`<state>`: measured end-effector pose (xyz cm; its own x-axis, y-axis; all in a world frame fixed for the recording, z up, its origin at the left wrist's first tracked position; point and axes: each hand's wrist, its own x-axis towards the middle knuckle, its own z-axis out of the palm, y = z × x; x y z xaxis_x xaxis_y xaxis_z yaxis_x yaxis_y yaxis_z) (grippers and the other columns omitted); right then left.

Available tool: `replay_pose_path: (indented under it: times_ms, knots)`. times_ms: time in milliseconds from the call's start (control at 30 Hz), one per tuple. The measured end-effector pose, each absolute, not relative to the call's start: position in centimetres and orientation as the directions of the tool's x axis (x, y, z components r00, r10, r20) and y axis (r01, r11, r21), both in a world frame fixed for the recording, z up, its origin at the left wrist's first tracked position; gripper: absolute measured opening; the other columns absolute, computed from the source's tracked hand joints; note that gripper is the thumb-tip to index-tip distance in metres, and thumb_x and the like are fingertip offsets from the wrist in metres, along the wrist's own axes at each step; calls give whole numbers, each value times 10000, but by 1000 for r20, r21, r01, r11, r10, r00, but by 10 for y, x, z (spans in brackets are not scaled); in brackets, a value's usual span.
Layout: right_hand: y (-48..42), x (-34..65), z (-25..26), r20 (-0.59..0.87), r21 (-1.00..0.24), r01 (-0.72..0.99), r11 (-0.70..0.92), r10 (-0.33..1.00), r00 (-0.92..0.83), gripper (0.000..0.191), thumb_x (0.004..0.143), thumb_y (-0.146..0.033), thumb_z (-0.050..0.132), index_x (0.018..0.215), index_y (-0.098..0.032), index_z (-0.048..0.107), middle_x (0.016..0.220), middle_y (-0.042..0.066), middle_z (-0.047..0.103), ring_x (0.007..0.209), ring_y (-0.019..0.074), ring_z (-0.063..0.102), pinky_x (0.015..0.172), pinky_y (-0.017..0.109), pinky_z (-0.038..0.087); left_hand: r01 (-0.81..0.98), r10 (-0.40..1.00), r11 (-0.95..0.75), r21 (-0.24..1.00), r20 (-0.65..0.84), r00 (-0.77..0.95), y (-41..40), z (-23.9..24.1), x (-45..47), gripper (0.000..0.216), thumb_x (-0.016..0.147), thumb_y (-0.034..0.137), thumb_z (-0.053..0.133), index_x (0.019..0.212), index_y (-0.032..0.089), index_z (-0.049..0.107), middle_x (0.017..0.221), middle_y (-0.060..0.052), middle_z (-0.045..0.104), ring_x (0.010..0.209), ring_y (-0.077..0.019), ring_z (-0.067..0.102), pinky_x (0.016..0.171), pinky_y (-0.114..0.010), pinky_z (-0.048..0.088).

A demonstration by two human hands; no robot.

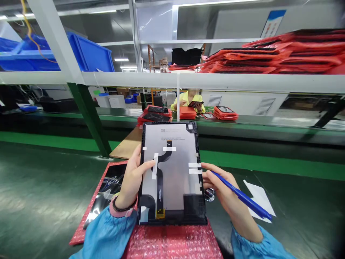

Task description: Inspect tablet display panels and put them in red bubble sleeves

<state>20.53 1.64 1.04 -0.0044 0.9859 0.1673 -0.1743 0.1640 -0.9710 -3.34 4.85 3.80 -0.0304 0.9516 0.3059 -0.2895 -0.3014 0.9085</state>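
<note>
A tablet screen panel is held up before me, its grey back with a black ribbon cable and white tape strips facing me. My left hand grips its left edge, the thumb lying on a tape strip near the cable. On the right edge, the fingers of my right hand hold the panel beside two white tape strips. A blue pen-like tool is also tucked in that hand, pointing down to the right. Pink bubble wrap lies beneath the panel.
A glossy black panel on pink wrap lies left on the green table. White paper is at right. Red-wrapped stacks and blue bins fill the shelf above. Across the bench, a person in yellow handles a dark panel.
</note>
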Motion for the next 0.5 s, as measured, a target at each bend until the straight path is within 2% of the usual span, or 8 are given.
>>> replay_pose_path:
  times_ms: [133,300,400,500]
  knots:
    - [20,196,16,177,-972,-151,180,984,32,268,743,-438,734,879,-208,752,749,38,725,664,183,673,585,263,550,-285,928,-363,887,370,-31,47,40,-29,540,747,189,692,1259,251,534,1207,-5,667,1118,-221,621,891,-262,507]
    - [27,190,17,216,-973,-74,217,976,21,228,769,-416,683,694,-203,712,609,1,630,586,159,594,528,237,482,-257,928,-371,892,368,-60,51,37,-31,496,750,184,679,1228,235,556,1260,-13,643,1167,-241,592,908,-276,502]
    - [33,191,14,274,-961,39,274,962,4,214,824,-393,632,769,-207,722,670,-4,643,608,143,560,555,228,444,-254,925,-379,890,374,-68,55,35,-33,486,748,176,683,1215,233,561,1234,-10,654,1157,-230,595,905,-260,498]
    - [37,193,8,318,-931,200,306,947,32,235,866,-382,575,850,-202,726,695,1,644,629,152,541,572,238,422,-254,940,-340,905,335,-63,58,31,-33,582,750,204,698,1295,258,501,1184,-14,674,1082,-236,635,865,-282,521]
